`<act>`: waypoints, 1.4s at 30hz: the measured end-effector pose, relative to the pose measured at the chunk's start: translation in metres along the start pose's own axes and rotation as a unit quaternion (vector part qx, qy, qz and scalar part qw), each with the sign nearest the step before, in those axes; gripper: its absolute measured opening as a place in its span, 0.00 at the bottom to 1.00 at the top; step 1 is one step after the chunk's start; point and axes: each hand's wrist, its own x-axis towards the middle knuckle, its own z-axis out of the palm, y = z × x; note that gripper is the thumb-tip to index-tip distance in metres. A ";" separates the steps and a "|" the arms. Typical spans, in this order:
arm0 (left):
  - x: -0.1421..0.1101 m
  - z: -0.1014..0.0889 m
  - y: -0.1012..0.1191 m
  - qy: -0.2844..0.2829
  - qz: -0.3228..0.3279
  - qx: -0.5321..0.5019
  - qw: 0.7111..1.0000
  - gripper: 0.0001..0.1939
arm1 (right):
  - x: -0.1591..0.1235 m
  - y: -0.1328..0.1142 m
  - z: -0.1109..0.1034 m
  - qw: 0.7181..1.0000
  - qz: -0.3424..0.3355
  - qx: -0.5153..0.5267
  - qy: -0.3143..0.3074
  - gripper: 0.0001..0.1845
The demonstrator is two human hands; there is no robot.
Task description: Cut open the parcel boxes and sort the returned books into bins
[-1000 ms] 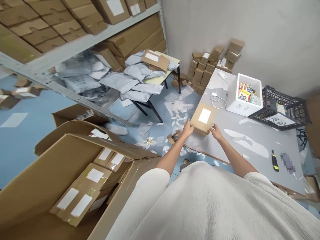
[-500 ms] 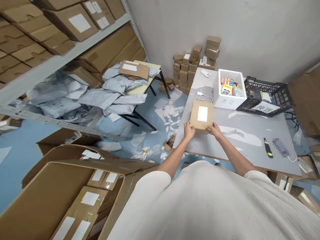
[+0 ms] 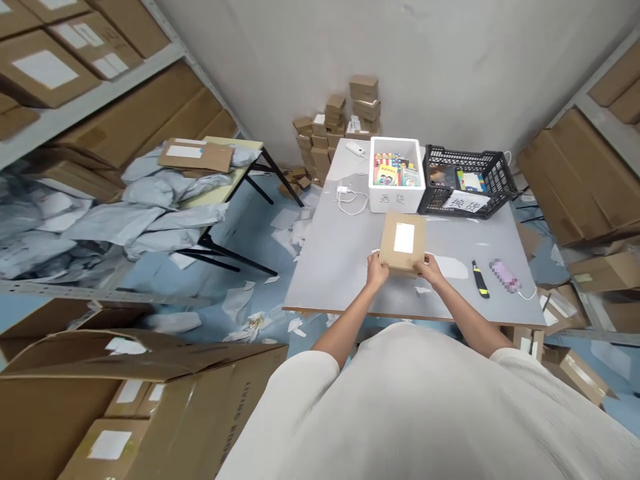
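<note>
Between my two hands is a small brown cardboard box with a white label on its top. My left hand grips its near left corner, and my right hand grips the near right corner. The box is over the grey table; whether it touches the surface I cannot tell. Behind it stands a white foam box with colourful books inside. A black plastic crate with a handwritten paper sign sits beside that. To the right lies a black and yellow box cutter.
A large open carton with labelled boxes stands at the lower left. Grey mailing bags cover a small table on the left. Paper scraps litter the blue floor. Stacked boxes stand by the wall; shelves flank both sides.
My view has swung to the right, bringing the right-hand shelf into sight. The box has moved rightward over the table with both hands, and my right hand has closed on its corner.
</note>
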 end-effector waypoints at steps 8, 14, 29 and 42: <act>-0.019 0.079 0.009 -0.050 0.018 0.031 0.998 0.23 | 0.000 0.056 -0.078 0.999 0.028 0.009 0.014 0.33; -0.011 0.081 -0.001 -0.084 0.031 0.072 0.993 0.23 | 0.005 0.089 -0.081 1.000 0.018 0.002 0.011 0.32; -0.017 0.078 -0.019 -0.093 -0.041 0.098 0.990 0.24 | 0.051 0.088 -0.095 0.959 -0.145 -0.215 0.118 0.38; -0.072 0.122 0.003 0.078 -0.134 -0.041 0.987 0.29 | 0.151 0.024 -0.119 0.885 -0.263 -0.383 -0.008 0.28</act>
